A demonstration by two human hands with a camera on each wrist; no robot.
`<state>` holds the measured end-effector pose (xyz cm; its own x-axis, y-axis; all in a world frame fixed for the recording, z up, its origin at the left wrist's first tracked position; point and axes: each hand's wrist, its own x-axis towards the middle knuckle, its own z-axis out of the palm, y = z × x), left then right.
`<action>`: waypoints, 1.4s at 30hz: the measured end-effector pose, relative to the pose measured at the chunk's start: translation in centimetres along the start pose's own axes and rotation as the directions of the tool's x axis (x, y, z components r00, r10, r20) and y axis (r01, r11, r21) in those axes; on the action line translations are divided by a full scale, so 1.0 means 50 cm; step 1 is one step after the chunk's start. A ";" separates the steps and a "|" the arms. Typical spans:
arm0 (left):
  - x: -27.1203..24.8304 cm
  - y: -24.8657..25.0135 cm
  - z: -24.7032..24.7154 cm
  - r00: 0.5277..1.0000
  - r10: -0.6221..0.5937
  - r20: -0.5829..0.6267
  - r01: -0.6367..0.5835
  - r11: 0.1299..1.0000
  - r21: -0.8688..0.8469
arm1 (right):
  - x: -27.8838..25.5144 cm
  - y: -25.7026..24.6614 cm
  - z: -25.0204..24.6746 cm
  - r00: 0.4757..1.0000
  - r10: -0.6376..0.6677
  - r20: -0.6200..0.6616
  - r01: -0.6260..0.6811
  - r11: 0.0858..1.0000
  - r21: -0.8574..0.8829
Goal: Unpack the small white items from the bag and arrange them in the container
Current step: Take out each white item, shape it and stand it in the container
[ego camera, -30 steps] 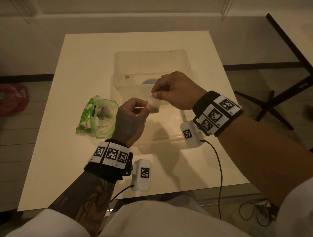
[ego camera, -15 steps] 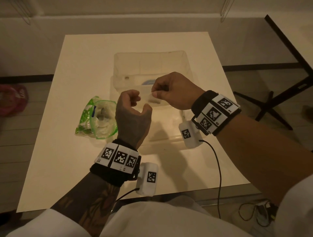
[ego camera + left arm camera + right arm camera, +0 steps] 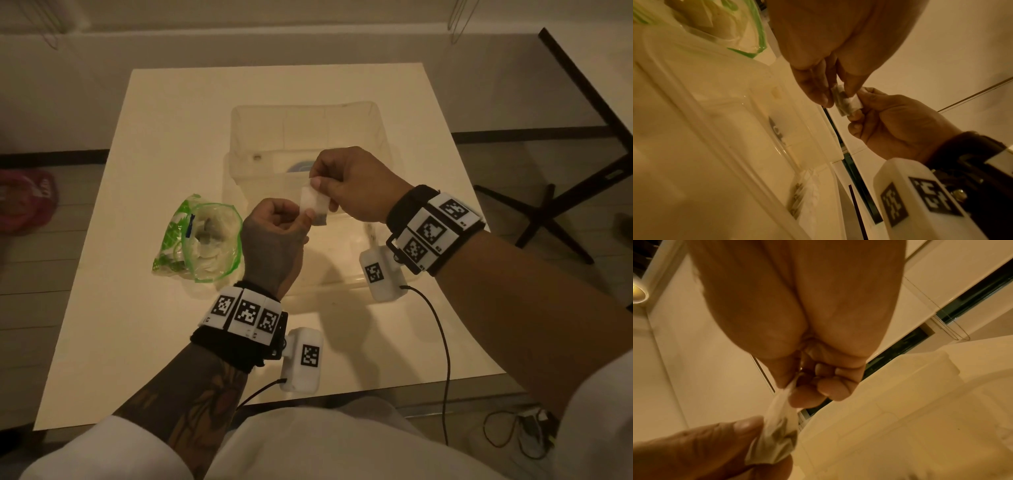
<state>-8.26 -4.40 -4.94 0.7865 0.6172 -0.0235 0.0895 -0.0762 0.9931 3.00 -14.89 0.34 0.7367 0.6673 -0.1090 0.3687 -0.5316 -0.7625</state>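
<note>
Both hands hold one small white sachet (image 3: 313,205) with dark contents above the clear plastic container (image 3: 239,137). My left hand (image 3: 301,219) pinches its lower end and my right hand (image 3: 320,186) pinches its upper end. The left wrist view shows the sachet (image 3: 846,102) between both sets of fingers. In the right wrist view the sachet (image 3: 777,433) stretches from the right fingertips down to the left thumb. A green-rimmed clear bag (image 3: 202,236) with more white items lies open on the table, left of the container. Another sachet (image 3: 803,194) lies inside the container.
The container sits mid-table on a cream table (image 3: 137,308); a round blue-grey mark (image 3: 299,168) shows at its bottom. Cables hang off the near table edge. A dark chair base (image 3: 548,212) stands at the right, a red object (image 3: 24,198) on the floor at left.
The left hand let go of the sachet half a second ago, drew back, then returned and pinched its lower end again. The right hand kept hold throughout and stayed over the container.
</note>
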 end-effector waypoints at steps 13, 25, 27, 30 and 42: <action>0.001 0.003 0.001 0.999 -0.035 0.036 0.036 0.999 -0.025 | 0.007 0.012 0.010 1.000 0.000 -0.010 -0.001 1.000 -0.003; 0.012 0.010 -0.017 0.944 -0.233 0.235 0.260 0.961 -0.091 | 0.003 0.000 0.008 0.996 -0.046 0.081 0.046 0.999 -0.008; 0.016 0.013 -0.022 0.922 -0.253 0.292 0.281 0.958 -0.056 | 0.003 -0.001 0.006 0.991 -0.051 0.121 0.053 0.998 -0.019; 0.021 0.013 -0.029 0.903 -0.231 0.363 0.245 0.970 0.007 | 0.001 -0.001 0.000 0.989 -0.045 0.141 0.049 0.998 -0.025; 0.021 0.027 -0.033 0.801 -0.311 0.512 0.397 0.916 -0.064 | -0.004 -0.004 -0.005 0.988 -0.035 0.153 0.036 0.999 -0.005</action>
<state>-8.31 -2.59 -3.44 0.9147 0.1171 -0.3868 0.3549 0.2252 0.9074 2.92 -15.06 0.66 0.6280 0.7574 -0.1789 0.3977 -0.5099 -0.7628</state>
